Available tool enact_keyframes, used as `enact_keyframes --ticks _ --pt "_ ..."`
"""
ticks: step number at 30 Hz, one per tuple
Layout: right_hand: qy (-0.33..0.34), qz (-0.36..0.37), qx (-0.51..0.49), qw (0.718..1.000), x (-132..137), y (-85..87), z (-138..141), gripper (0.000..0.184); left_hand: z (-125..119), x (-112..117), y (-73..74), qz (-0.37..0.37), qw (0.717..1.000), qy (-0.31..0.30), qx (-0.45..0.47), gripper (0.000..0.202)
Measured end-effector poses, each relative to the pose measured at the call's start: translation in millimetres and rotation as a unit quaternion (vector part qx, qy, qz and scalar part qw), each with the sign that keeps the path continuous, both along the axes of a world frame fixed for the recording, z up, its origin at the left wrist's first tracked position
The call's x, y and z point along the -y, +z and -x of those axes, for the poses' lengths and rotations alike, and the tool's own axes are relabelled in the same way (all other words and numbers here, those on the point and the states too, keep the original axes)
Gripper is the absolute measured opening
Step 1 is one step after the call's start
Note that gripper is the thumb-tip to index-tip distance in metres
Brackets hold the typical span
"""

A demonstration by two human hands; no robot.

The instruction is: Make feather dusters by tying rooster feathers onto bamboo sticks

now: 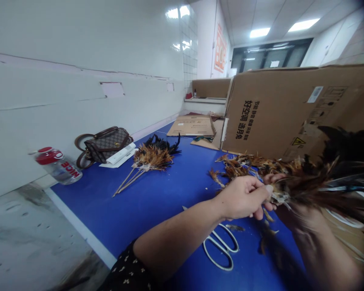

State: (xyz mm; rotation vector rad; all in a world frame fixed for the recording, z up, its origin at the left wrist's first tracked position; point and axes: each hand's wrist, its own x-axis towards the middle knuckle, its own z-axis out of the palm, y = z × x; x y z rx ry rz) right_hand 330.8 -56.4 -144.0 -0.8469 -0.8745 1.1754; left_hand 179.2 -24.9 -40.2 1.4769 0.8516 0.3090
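My left hand [242,197] reaches across the blue table [157,198], its fingers pinched on the quill ends of a bundle of brown and black feathers [327,178]. My right hand [300,212] sits underneath and grips the same bundle from below; its fingers are mostly hidden by the feathers. White-handled scissors [221,244] lie on the table just below my left wrist. Loose brown feathers [245,163] are scattered beyond my hands.
A large cardboard box [291,109] stands at the right. Finished feather dusters on sticks [148,159] lie mid-table beside black feathers [162,143]. A brown handbag [104,145], a plastic bottle [59,165] and flat cardboard [192,125] sit along the wall side.
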Motion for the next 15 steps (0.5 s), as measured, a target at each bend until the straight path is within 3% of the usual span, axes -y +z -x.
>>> enact_keyframes --ticks 3,8,12,15 --pt "0.01 -0.004 -0.004 1.0 -0.6 -2.4 0.0 0.063 0.0 0.0 -2.5 -0.005 1.0 -0.006 0.007 0.039" --pt "-0.022 0.023 -0.115 0.993 -2.1 1.3 7.7 0.036 -1.0 -5.3 -16.8 -0.001 0.997 0.045 0.058 0.034" --pt "-0.039 0.045 -0.187 0.981 -3.0 2.4 12.1 0.04 -1.1 -12.9 -26.1 -0.008 0.988 0.112 0.106 0.039" --pt "-0.027 0.046 -0.194 0.979 -1.7 4.4 16.7 0.038 -0.2 -17.6 -29.0 0.003 0.985 0.12 0.125 0.047"
